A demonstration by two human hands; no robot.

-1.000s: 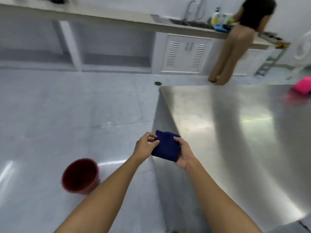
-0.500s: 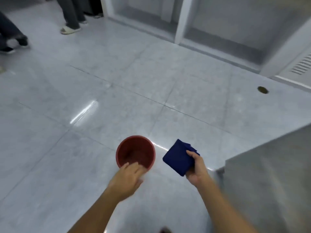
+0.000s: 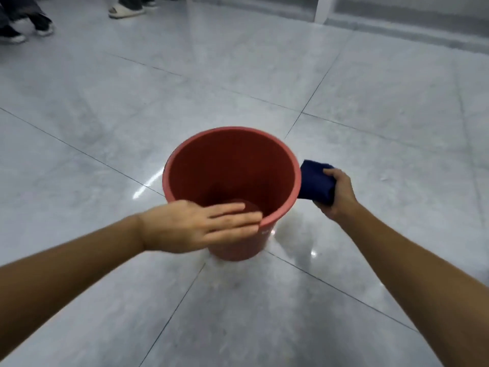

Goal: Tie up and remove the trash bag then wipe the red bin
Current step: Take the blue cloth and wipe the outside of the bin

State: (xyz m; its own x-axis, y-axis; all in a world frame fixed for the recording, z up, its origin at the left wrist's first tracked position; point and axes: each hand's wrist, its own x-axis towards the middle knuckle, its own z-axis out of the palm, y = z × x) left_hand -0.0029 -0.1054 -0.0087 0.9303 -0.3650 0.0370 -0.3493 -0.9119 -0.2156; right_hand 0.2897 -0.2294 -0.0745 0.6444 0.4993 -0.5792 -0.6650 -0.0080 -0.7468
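Bag already out: red bin [image 3: 230, 165] stands bare on floor [image 3: 105, 115]. Left hand [image 3: 195, 226] flat on near rim, fingers apart; right hand [image 3: 337, 192] clamped on blue cloth [image 3: 313, 182] beside bin. Wiping remains.

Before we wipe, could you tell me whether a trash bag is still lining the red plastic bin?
No, the red plastic bin shows only its bare inner wall.

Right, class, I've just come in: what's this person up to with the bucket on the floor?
A person is bending over a red bin standing upright on the tiled floor. No bag shows inside it. The left hand lies flat, fingers spread, over the near rim, seemingly to steady it. The right hand grips a folded blue cloth beside the bin's right outer wall, so wiping looks about to start.
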